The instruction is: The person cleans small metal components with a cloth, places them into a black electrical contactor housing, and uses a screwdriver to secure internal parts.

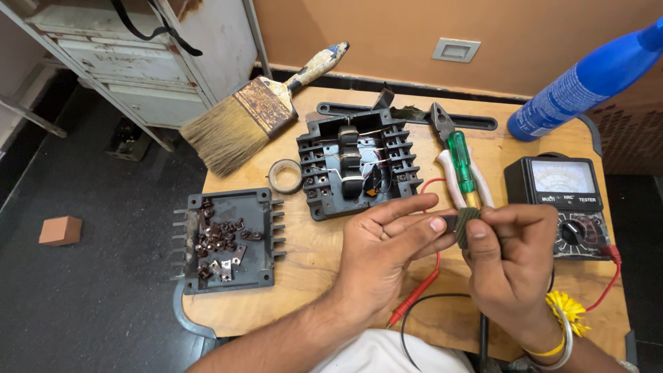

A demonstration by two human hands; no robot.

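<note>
My left hand (387, 249) and my right hand (511, 262) meet over the wooden table (311, 266) and together pinch a small dark part wrapped in greenish winding (467, 224). The left fingertips grip its dark left end; the right thumb and fingers hold the wound portion. Just behind it lie a green-handled screwdriver (461, 162) and white-handled pliers (449, 148). An open black housing with wires and terminals (359, 166) sits further back, left of the tools.
A black cover holding several small metal pieces (228, 240) lies at the left. A paintbrush (255, 110), a tape roll (284, 175), an analogue multimeter (561, 202) with red probe leads (414, 295) and a blue spray can (587, 79) surround the work. A metal cabinet (152, 62) stands at the back left.
</note>
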